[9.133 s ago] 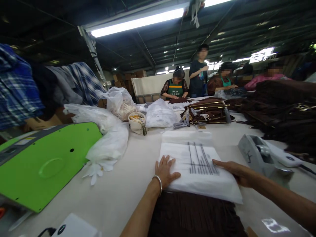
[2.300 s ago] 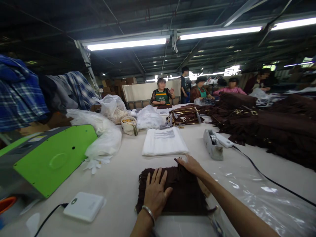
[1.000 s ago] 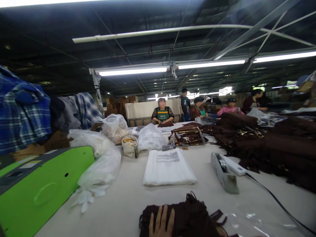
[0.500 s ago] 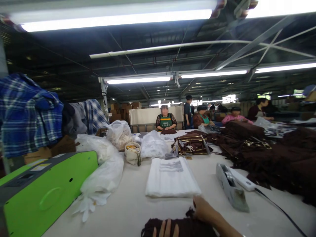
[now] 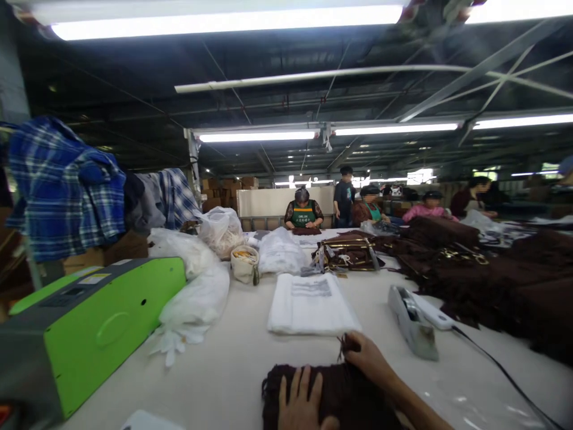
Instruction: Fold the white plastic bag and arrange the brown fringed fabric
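A dark brown fringed cloth [image 5: 349, 394], folded into a bundle, lies at the front edge of the view. My left hand [image 5: 302, 400] rests flat on it with the fingers spread. At the cloth's far right corner, my right hand [image 5: 360, 352] pinches some of the brown fringe [image 5: 341, 347], and loose strands stick out past the fingertips. Just beyond the cloth is a stack of clear plastic bags [image 5: 313, 304] with grey print.
To the right stand a tape dispenser [image 5: 412, 322] and a white corded tool [image 5: 432, 310]. Brown cloth [image 5: 505, 280] is heaped behind them. A green machine [image 5: 111, 328] occupies the left, near white plastic bags [image 5: 197, 298] and a small fabric pouch [image 5: 245, 264]. A co-worker [image 5: 304, 212] sits opposite.
The view has tipped downward, showing more of the cloth and both hands. My right hand now lifts fringe strands at the corner. The co-worker opposite has bent the head down.
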A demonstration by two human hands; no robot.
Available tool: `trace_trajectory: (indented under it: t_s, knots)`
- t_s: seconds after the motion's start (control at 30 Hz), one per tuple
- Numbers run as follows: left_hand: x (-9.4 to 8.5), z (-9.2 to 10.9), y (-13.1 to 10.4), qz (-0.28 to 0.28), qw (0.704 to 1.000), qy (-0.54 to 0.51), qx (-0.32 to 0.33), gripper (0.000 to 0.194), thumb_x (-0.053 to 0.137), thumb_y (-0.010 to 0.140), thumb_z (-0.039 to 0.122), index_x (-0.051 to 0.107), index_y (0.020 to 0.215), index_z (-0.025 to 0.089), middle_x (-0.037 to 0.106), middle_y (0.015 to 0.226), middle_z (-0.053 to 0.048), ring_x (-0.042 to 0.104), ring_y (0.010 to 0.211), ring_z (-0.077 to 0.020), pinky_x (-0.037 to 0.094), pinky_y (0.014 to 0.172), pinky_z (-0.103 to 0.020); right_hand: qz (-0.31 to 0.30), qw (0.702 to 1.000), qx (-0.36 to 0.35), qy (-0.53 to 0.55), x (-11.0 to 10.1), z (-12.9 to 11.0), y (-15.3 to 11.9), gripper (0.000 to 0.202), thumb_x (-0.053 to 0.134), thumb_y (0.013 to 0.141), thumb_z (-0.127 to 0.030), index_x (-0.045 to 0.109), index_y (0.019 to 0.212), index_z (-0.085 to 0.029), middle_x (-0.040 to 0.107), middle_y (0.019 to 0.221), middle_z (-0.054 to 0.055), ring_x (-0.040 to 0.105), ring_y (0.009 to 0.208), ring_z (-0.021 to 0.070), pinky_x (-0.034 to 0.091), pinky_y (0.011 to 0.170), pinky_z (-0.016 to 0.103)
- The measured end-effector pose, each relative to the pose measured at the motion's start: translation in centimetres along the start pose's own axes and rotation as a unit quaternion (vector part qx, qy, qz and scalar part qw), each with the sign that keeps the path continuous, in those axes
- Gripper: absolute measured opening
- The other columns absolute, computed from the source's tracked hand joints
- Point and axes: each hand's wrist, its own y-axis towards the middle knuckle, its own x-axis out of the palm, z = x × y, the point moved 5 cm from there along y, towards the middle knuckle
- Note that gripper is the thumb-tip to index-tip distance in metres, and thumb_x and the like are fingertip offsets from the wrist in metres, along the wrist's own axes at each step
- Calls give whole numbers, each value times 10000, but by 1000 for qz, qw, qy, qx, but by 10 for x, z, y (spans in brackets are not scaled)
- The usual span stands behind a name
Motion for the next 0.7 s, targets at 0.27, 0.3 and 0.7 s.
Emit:
trace_trajectory:
  t_s: [0.27,0.3,0.7]
  knots:
    - [-20,29,74,-105,991,-72,31,380,383,961,288,573,1289,250,545,1404,-58,456,1329,-220,326,1152,-484,-131,988,-78,12,-3,-23,-84,200,553,739,-198,675,897,-210,695,1084,75,589,1106,254,403,1038,409]
    - [-11,36,80,-125,988,-79,47,381,395,959,300,569,1294,247,543,1406,-62,454,1330,-222,335,1147,-477,-153,985,-78,-12,-2,-24,-94,235,573,766,-230,694,968,-217,664,1203,90,539,1210,275,331,1111,454]
    - [14,70,67,-200,948,-113,222,473,559,905,395,466,1364,324,548,1398,-26,488,1290,-227,319,1144,-509,-184,982,-25,18,-42,-46,-115,386,468,914,-510,749,865,-251,740,831,25,675,786,198,520,739,268]
